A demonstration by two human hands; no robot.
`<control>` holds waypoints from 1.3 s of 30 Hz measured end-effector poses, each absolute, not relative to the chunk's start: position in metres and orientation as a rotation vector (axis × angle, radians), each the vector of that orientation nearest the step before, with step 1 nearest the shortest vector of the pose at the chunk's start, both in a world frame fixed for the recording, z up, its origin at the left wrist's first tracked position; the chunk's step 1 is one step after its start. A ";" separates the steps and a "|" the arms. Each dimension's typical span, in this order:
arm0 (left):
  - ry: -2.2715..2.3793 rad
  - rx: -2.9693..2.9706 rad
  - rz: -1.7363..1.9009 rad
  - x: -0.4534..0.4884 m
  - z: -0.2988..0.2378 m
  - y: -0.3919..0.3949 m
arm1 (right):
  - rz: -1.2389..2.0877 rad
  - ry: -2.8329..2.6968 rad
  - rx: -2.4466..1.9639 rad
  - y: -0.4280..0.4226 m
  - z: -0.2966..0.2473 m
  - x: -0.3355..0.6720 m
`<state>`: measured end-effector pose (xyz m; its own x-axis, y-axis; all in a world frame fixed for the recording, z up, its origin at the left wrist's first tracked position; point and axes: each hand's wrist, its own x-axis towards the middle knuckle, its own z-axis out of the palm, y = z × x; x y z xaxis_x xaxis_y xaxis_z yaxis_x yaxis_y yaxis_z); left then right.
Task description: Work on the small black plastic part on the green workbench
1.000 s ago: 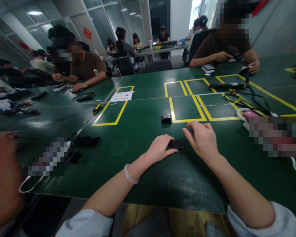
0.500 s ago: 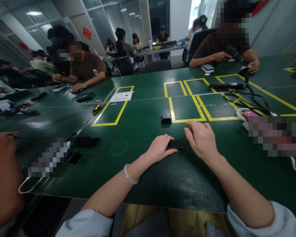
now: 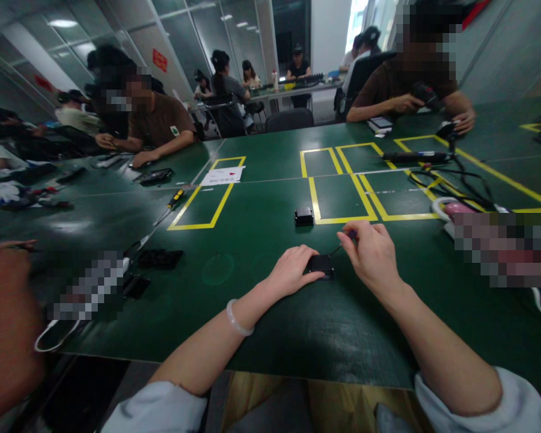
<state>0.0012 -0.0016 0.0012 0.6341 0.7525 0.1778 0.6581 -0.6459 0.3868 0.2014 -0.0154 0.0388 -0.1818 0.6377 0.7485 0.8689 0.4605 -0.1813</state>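
Black block on the green tabletop — thin tool at its edge
The left hand has its fingers gripping the block's nine-o'clock side; the right hand has its fingers closed on the tool (handle mostly hidden), which slants in from between one and two o'clock — a second block sits apart, toward eleven o'clock

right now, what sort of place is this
Likely a shared workshop: people sit at a green table marked with yellow tape, and the right hand holds a thin tool.
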 end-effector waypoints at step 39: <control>1.133 2.601 0.487 0.001 0.000 -0.001 | -0.345 -2.000 -1.347 -0.017 0.043 0.201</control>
